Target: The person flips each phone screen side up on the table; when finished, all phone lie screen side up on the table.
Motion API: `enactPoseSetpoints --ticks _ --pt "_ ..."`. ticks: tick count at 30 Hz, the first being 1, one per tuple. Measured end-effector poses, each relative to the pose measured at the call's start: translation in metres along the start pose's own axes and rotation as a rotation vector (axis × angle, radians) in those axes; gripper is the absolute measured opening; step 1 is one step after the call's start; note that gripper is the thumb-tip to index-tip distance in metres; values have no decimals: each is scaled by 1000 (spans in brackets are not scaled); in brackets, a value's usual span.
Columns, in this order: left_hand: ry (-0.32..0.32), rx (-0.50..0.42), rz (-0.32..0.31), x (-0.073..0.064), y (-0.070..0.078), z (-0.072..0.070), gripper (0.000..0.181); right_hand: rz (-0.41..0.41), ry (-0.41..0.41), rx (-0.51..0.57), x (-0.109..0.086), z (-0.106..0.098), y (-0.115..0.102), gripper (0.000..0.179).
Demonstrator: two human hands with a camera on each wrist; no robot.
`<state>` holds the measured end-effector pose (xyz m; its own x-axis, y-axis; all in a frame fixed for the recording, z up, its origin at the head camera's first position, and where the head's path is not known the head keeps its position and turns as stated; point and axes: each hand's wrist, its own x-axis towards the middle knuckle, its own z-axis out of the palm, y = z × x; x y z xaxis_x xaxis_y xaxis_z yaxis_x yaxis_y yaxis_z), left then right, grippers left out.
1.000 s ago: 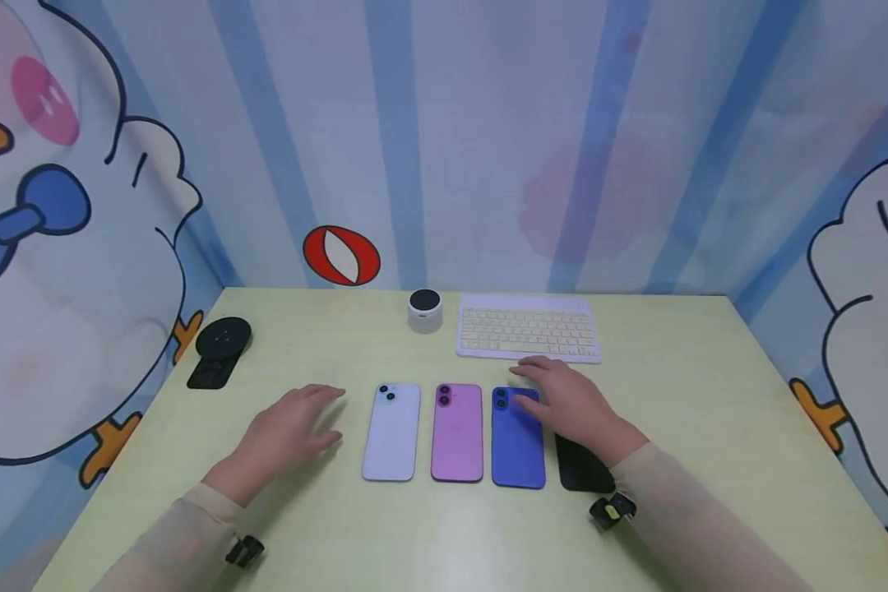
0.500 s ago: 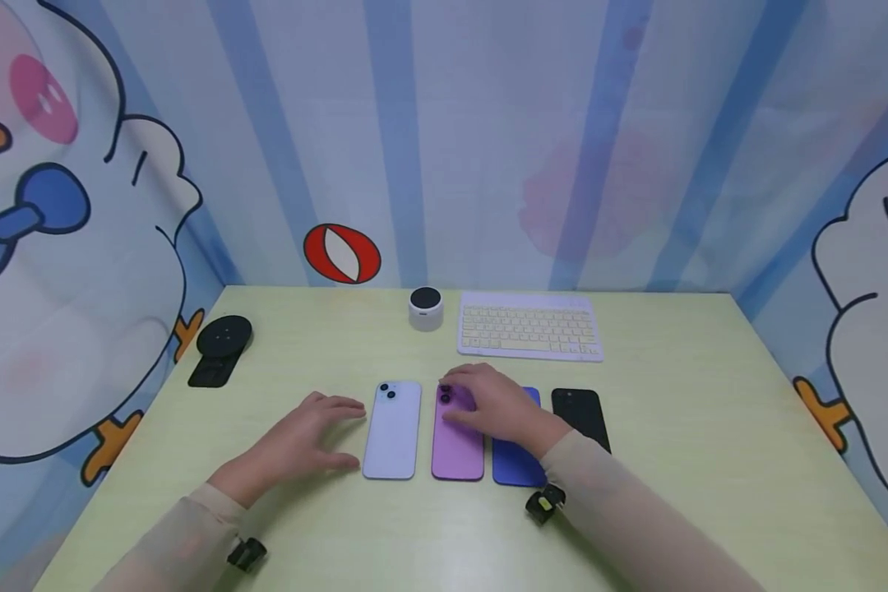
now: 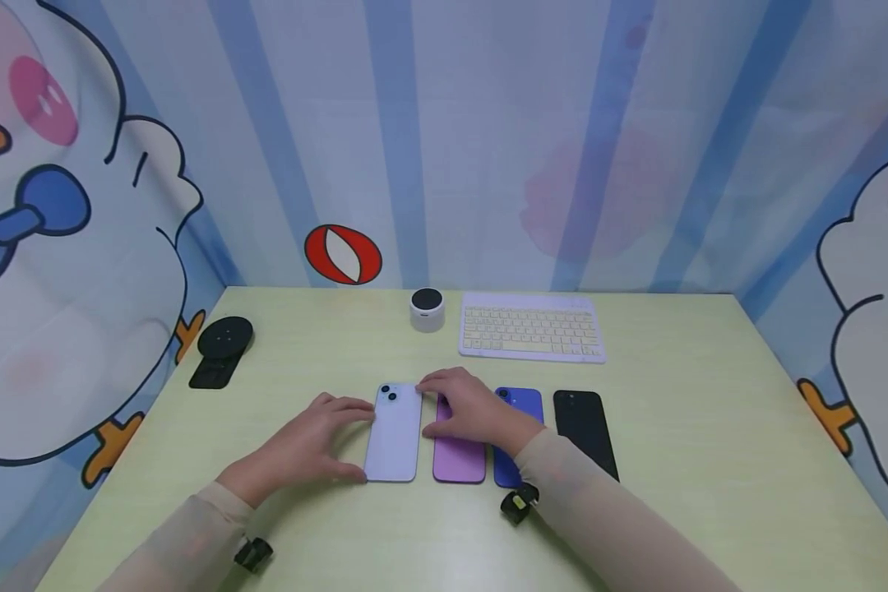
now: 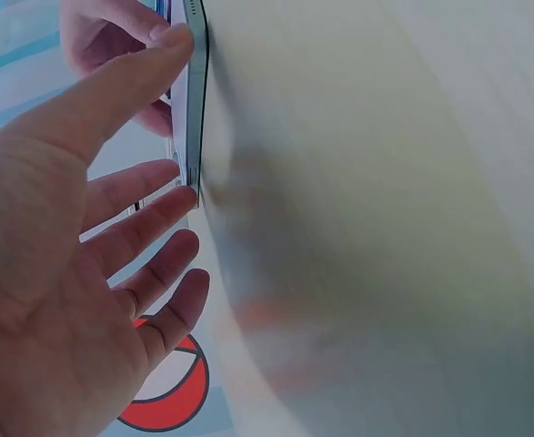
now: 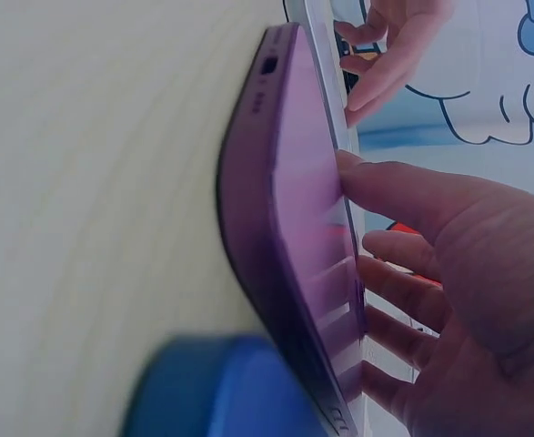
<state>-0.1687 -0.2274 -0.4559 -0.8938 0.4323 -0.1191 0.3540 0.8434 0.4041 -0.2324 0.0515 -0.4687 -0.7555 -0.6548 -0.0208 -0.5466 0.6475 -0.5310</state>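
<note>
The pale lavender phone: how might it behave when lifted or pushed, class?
The pale lavender phone is probably stiff, given its straight edges and slab shape. Its smooth-looking back may feel slippery. Lying flat and thin, it would likely slide across the table rather than tip.

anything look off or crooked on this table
Nothing stands out. The pale phone, pink phone, blue phone and black phone lie in a row, backs up, with the keyboard behind. No spill or damage shows, though the right hand and sleeve hide parts.
</note>
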Motion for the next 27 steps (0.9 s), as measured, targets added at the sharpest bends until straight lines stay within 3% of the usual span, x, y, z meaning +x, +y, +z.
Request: enactPoseSetpoints --ticks 18,27 --pt "4 122 8 7 2 -1 87 56 71 81 3 8 -6 75" --pt "-7 49 4 8 -5 1 91 94 101 137 1 12 -7 78"
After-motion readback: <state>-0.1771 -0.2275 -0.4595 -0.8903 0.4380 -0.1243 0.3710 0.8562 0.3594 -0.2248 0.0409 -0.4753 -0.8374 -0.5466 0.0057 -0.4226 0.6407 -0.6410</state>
